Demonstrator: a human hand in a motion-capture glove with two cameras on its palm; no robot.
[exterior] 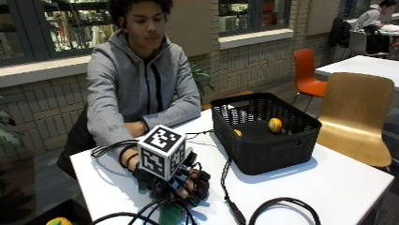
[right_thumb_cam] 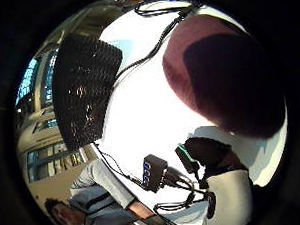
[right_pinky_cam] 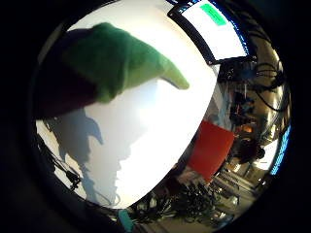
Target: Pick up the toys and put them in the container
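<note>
White table (exterior: pixel 324 187) bears black basket (exterior: pixel 265 143); brick wall (exterior: pixel 262 65) behind.

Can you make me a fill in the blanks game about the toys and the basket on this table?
1. The basket on the white table is colored ____.
2. The toy by the gloved right hand has a tip colored ____.
3. The yellow toy already lies inside the ____.
4. The chair standing behind the basket is colored ____.

Missing words: black; green; basket; orange
</note>
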